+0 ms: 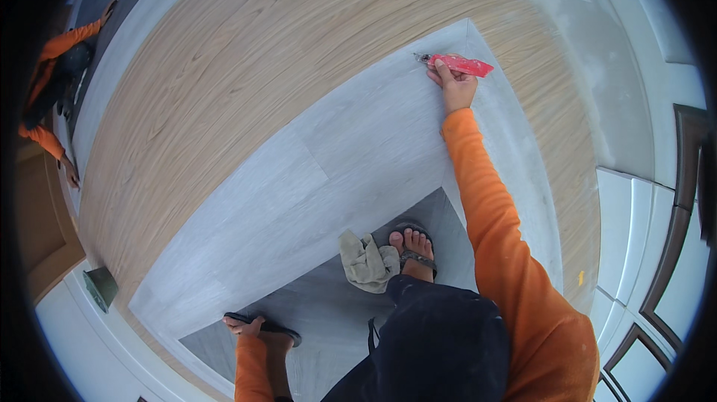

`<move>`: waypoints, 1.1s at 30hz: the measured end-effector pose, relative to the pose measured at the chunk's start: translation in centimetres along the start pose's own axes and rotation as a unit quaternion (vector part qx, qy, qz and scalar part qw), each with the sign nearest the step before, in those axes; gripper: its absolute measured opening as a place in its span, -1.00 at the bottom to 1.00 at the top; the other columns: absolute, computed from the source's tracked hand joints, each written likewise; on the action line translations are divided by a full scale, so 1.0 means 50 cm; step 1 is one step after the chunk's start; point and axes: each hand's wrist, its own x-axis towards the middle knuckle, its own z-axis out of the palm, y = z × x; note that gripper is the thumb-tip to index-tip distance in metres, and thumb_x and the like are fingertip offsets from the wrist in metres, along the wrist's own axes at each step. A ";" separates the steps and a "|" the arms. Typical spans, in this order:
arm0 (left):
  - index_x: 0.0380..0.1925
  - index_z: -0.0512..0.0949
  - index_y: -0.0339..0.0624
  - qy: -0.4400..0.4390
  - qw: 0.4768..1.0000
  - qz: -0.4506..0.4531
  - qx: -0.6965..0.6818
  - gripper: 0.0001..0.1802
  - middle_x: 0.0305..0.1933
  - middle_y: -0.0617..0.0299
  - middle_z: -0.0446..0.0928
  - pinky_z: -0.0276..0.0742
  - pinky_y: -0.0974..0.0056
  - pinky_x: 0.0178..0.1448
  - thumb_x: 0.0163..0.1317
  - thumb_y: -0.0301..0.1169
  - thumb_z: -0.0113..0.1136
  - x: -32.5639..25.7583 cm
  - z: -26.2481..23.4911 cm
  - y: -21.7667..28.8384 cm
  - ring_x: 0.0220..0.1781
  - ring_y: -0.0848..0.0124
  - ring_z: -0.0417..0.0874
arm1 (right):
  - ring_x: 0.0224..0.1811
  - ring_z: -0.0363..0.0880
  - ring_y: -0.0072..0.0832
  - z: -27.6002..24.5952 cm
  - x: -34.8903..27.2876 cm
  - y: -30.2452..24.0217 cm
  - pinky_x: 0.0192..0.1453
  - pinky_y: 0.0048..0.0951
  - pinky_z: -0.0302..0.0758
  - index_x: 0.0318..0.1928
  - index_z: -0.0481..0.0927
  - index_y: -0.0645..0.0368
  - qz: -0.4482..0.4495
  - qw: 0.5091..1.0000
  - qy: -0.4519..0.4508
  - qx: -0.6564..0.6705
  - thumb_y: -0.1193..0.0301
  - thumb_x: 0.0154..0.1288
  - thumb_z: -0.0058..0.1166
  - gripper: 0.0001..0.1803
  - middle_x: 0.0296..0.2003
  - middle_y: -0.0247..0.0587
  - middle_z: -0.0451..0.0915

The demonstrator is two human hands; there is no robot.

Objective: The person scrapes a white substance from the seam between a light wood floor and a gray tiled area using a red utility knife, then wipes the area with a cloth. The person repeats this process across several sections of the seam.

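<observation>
My right hand (pixel 453 84) grips a red utility knife (pixel 467 66), its metal tip pointing left. The knife lies over pale grey wood-look flooring (pixel 388 118), near a corner of that grey band. At the lower left, my left hand (pixel 245 325) is down beside my left foot and a black sandal (pixel 280 329), close to the inner edge of the grey band; its fingers are too small and overlapped to make out. A crumpled grey-green cloth (pixel 366 261) rests against my right foot (pixel 413 245), partly on the darker grey floor (pixel 328 335).
Beige wood-grain flooring (pixel 246 51) surrounds the grey band. At the far left, a person in orange sleeves (pixel 63 47) reaches over a dark surface. A small dark green container (pixel 101 288) stands by the left edge. White panels with brown trim (pixel 683 155) line the right side.
</observation>
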 end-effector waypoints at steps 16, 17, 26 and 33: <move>0.59 -0.44 -0.45 0.051 0.998 -0.011 -0.030 0.70 0.74 -0.15 -0.37 -0.29 0.25 0.78 -0.31 -0.06 0.65 -0.027 -0.013 0.024 0.78 0.07 -0.37 | -0.12 0.80 -0.30 0.002 0.014 0.020 0.03 -0.31 0.81 0.01 0.62 0.38 -0.008 0.999 0.023 0.043 0.68 0.36 0.25 -0.77 -0.14 -0.03 0.75; 0.59 -0.44 -0.45 0.054 0.998 -0.008 -0.036 0.70 0.74 -0.15 -0.37 -0.29 0.25 0.78 -0.31 -0.06 0.65 -0.027 -0.012 0.024 0.78 0.08 -0.38 | -0.12 0.80 -0.30 0.004 0.014 0.020 0.02 -0.31 0.81 0.01 0.61 0.39 -0.022 0.999 -0.001 0.026 0.68 0.36 0.26 -0.76 -0.14 -0.03 0.75; 0.57 -0.52 -0.42 0.048 0.998 -0.001 -0.047 0.71 0.72 -0.17 -0.45 -0.32 0.18 0.79 -0.26 -0.06 0.65 -0.023 -0.007 0.017 0.77 0.02 -0.46 | -0.13 0.79 -0.32 0.012 0.005 0.010 -0.02 -0.34 0.81 0.02 0.60 0.40 -0.021 0.999 0.007 0.037 0.69 0.34 0.27 -0.74 -0.16 -0.03 0.75; 0.56 -0.57 -0.43 0.023 0.999 -0.002 -0.045 0.72 0.71 -0.16 -0.53 -0.42 0.19 0.79 -0.23 -0.05 0.64 -0.021 -0.010 0.022 0.76 0.03 -0.55 | -0.12 0.79 -0.36 0.009 0.013 0.002 -0.06 -0.37 0.80 -0.01 0.61 0.38 0.004 0.999 -0.029 0.022 0.67 0.34 0.26 -0.77 -0.16 -0.05 0.76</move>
